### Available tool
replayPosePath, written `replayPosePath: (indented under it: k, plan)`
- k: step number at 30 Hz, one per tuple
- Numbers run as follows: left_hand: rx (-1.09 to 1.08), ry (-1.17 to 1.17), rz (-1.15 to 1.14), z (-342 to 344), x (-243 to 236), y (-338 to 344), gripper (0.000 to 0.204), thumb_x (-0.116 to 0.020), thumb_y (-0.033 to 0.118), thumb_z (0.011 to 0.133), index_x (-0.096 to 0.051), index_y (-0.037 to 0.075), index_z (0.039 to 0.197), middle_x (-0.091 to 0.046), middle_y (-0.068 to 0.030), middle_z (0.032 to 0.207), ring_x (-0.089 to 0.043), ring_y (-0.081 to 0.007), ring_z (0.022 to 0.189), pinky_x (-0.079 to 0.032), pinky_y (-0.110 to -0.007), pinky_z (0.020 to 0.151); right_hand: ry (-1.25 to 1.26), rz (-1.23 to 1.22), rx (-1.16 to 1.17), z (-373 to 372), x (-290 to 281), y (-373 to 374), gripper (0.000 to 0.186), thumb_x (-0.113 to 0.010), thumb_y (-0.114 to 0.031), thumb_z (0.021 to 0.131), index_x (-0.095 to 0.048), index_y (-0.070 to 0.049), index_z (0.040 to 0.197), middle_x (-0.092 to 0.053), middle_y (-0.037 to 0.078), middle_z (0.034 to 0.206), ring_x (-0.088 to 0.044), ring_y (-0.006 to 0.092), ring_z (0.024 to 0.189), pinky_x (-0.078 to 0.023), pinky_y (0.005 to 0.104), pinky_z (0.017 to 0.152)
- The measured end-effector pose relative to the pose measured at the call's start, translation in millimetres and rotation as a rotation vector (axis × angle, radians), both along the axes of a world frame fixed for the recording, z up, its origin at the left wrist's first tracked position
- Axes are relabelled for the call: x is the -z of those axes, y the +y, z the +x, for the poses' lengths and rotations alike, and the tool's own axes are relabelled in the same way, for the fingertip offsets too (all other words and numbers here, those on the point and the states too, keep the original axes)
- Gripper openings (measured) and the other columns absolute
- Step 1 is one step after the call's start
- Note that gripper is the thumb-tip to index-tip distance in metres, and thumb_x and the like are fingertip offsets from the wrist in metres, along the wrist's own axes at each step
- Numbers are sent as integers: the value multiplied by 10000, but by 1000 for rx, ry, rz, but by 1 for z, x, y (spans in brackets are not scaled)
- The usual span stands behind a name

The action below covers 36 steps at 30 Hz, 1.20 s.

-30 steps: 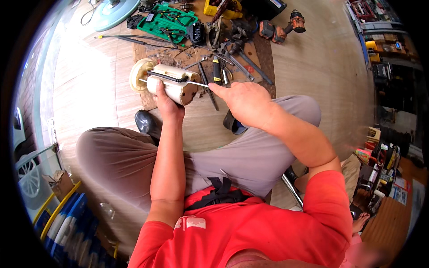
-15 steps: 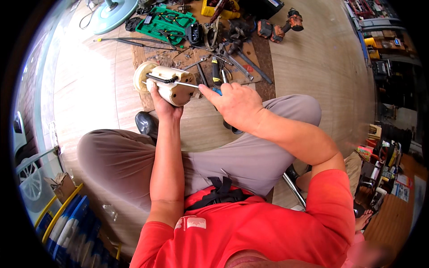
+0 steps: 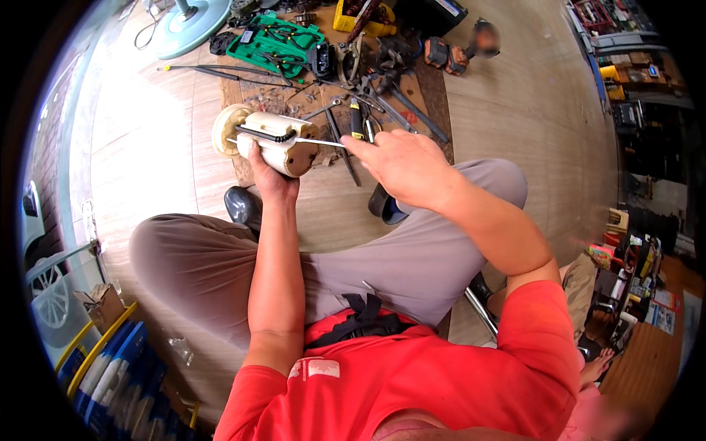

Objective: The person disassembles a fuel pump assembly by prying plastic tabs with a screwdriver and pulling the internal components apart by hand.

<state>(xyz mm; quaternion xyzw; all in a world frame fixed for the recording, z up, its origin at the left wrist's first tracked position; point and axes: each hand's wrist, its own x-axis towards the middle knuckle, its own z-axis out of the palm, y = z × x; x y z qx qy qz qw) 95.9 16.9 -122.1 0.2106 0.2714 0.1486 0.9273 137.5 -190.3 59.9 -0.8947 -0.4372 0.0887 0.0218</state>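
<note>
My left hand (image 3: 268, 173) is wrapped round a cream plastic cylindrical assembly (image 3: 272, 158), held tilted with its round flange (image 3: 228, 128) to the left. A black hose (image 3: 261, 134) runs along its upper side. My right hand (image 3: 401, 165) is closed round a screwdriver, index finger reaching along toward its thin metal shaft (image 3: 323, 142); the handle is hidden in the hand. The shaft meets the assembly near the hose's right end; the exact contact is unclear.
Tools lie on cardboard (image 3: 246, 95), with a green tool case (image 3: 257, 44), yellow tray (image 3: 346, 18) and cordless tool (image 3: 448, 55). A fan base (image 3: 176, 40) stands back left, blue-and-yellow stacked items (image 3: 110, 367) lower left. Another person's foot (image 3: 599, 360) is at lower right, beside cluttered goods.
The assembly has shifted slightly left since half a second ago. My right hand has moved a little right and up, and the blue handle seen then is now hidden.
</note>
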Motion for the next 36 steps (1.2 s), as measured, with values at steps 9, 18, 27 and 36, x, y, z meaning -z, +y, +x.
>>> replayPosePath:
  k: [9,18,27,36]
  plan:
    - [52,-73,-18,1,-15,-4,570,-397,501,1014,-436,148,1459,-550,-55,1396,-570,-250,1232,-497,-445,1017,12,-25,57,2,1,-1,426,-538,-69,897,-589,-119,1317,-639,164,869,-673,331,849,-562,426,716]
    - [66,-20,-21,-1,-3,-1,587,-405,547,1005,-443,169,1451,-556,-54,1384,-565,-263,1236,-494,-465,1013,-23,-139,88,-6,3,10,518,-548,-52,869,-557,-162,1375,-600,123,842,-668,298,798,-551,399,684]
    - [109,43,-209,-2,-10,0,606,-391,613,990,-490,184,1406,-595,-51,1326,-594,-268,1183,-508,-475,986,27,-105,89,-4,-2,20,525,-551,-65,873,-551,-163,1389,-613,117,829,-677,289,768,-561,401,662]
    - [-58,74,18,-1,11,-6,569,-383,528,1027,-441,140,1439,-564,-71,1373,-567,-288,1238,-475,-482,1036,87,-250,172,-7,-5,29,496,-537,-94,907,-540,-144,1400,-652,143,863,-697,296,804,-571,415,661]
